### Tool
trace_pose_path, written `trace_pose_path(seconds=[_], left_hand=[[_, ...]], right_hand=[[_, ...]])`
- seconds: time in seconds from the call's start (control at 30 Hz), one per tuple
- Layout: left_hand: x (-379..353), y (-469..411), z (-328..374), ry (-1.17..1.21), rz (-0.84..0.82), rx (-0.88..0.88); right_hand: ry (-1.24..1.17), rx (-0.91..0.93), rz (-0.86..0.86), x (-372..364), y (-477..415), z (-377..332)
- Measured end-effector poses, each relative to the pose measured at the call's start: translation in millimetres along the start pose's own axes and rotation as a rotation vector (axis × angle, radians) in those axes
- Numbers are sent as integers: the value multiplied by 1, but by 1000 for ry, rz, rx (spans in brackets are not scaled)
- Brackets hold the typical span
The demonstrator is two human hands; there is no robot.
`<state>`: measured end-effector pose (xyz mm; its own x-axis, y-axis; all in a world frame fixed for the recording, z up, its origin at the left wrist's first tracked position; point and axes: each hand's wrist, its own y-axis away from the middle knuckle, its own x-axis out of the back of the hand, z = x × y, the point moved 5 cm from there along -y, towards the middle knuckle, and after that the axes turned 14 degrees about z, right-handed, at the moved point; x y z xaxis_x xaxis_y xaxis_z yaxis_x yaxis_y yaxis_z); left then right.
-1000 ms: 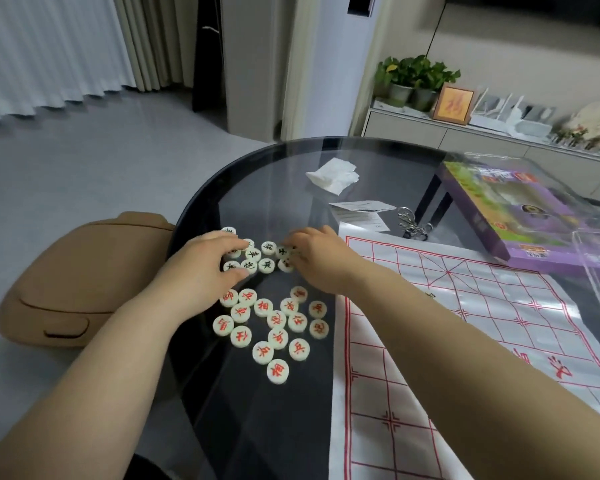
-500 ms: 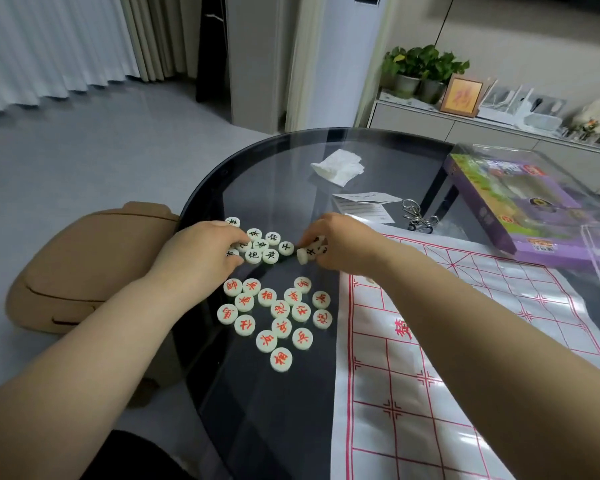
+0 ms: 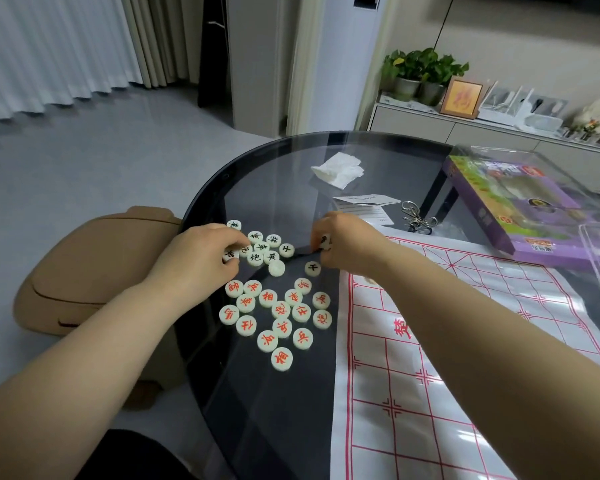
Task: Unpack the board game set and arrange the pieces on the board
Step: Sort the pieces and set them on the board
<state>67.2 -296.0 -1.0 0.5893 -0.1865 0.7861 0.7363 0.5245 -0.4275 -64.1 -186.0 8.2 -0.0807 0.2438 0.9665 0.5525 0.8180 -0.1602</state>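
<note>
Left of the board (image 3: 413, 427), on the surface (image 3: 274, 174), the left hand (image 3: 201, 258) curls its fingers onto the black pieces (image 3: 260, 249); red pieces (image 3: 278, 317) lie nearer. The right hand (image 3: 347, 244) pinches one piece (image 3: 324, 241). Beyond the board sits a purple box (image 3: 492, 216), contents unclear.

Board (image 3: 395, 410) cut by bottom edge, purple box (image 3: 492, 216) by right edge, left hand (image 3: 194, 261) covering black-lettered pieces (image 3: 260, 248)

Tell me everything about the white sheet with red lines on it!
The sheet is thin and white, like soft plastic or cloth, printed with a red grid, small red crosses and a big red character. It lies spread flat on the dark glass table, right of the round pieces. The right arm reaches across above it, and its far edge meets the purple box.
</note>
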Motion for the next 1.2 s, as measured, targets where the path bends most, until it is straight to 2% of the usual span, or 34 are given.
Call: trace_pose_path(seconds=[0.13, 0.27, 0.43, 0.57, 0.93, 1.1, 1.2], left_hand=[[5, -6, 10, 60, 18, -5], [-1, -14, 47, 184, 15, -19], [-41, -15, 112, 278, -168, -101], [-71, -18, 134, 260, -223, -131], [-95, -34, 132, 267, -244, -20], [-70, -29, 117, 293, -197, 22], [-39, -22, 90, 233, -118, 12]], right_hand=[[-74, -48, 59, 17, 8, 12], [-75, -131, 22, 36, 29, 40], [-28, -250, -44, 49, 60, 83], [-8, -292, -69, 43, 70, 98], [-16, -251, -32, 31, 71, 105], [-65, -281, 2, 32, 73, 106], [-29, -236, 96, 40, 75, 101]])
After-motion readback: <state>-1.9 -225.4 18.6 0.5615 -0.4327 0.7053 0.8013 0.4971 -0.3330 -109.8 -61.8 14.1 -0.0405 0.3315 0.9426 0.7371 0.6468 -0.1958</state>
